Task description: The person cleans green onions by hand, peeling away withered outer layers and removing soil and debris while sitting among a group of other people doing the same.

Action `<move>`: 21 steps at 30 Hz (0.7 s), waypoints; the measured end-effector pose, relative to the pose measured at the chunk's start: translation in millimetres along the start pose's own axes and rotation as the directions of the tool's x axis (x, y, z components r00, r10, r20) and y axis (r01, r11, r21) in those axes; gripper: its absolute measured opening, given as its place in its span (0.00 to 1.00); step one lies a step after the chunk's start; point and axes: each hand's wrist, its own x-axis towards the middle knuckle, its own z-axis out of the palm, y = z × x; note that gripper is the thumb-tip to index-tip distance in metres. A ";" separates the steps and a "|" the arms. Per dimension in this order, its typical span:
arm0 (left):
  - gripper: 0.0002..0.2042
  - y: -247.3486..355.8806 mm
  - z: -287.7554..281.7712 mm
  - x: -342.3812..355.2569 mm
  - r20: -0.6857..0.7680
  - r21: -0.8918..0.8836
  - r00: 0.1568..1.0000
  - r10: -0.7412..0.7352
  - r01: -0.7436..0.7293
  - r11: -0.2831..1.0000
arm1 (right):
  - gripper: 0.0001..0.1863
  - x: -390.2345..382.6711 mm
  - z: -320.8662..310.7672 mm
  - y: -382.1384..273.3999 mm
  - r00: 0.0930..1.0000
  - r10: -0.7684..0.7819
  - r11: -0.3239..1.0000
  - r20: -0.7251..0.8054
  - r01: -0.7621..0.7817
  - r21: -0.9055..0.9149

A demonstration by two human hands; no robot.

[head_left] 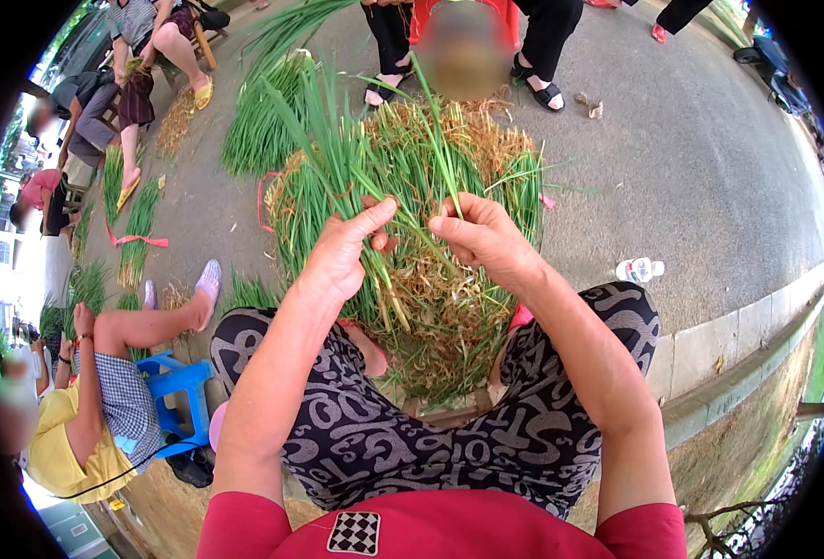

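Note:
My left hand is closed around a bunch of garlic chives, its long green leaves fanning up and away and its pale stem ends pointing down toward me. Beside it, my right hand pinches a few chive leaves between thumb and fingers. Both hands are above a big heap of chives on the ground between my knees. Brown, withered leaf scraps cover the near part of that heap and lie along its far right side.
Another pile of chives lies far left of the heap. Across from me sits a person with black trousers. Several other people sit along the left, one on a blue plastic stool. A clear plastic bottle lies right, near the stone kerb.

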 end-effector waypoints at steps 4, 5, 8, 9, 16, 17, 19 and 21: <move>0.08 1.0 -9.3 2.9 -0.059 -0.050 0.998 0.001 -0.004 0.999 | 0.09 -1.6 -1.9 0.0 1.000 0.016 1.000 -0.007 -0.016 0.018; 0.08 1.5 -12.5 4.4 -0.079 -0.072 0.997 -0.003 -0.003 0.997 | 0.09 -2.2 -5.4 1.4 1.000 0.026 0.999 -0.006 -0.026 0.029; 0.08 7.1 -19.7 5.7 -0.115 -0.113 0.993 -0.005 -0.008 0.994 | 0.08 -4.4 -13.2 2.3 0.998 0.049 0.999 -0.037 -0.048 0.009; 0.08 8.4 -21.3 6.0 -0.118 -0.116 0.993 0.007 -0.021 0.993 | 0.08 -5.1 -16.2 4.0 0.998 0.055 0.998 -0.039 -0.054 0.013; 0.10 25.0 -45.3 6.0 -0.183 -0.190 0.980 0.076 -0.111 0.975 | 0.07 -14.5 -29.1 10.2 0.988 0.115 0.993 -0.105 -0.118 -0.026; 0.10 30.4 -44.2 3.7 -0.203 -0.192 0.975 0.086 -0.126 0.973 | 0.08 -15.5 -32.7 11.7 0.985 0.130 0.990 -0.110 -0.135 -0.038; 0.11 36.4 -52.0 2.7 -0.204 -0.186 0.971 0.120 -0.159 0.970 | 0.08 -17.8 -38.0 15.1 0.980 0.159 0.984 -0.120 -0.167 -0.060; 0.10 44.1 -65.3 3.7 -0.195 -0.238 0.973 0.125 -0.170 0.956 | 0.10 -20.8 -40.7 18.6 0.974 0.185 0.977 -0.131 -0.197 -0.081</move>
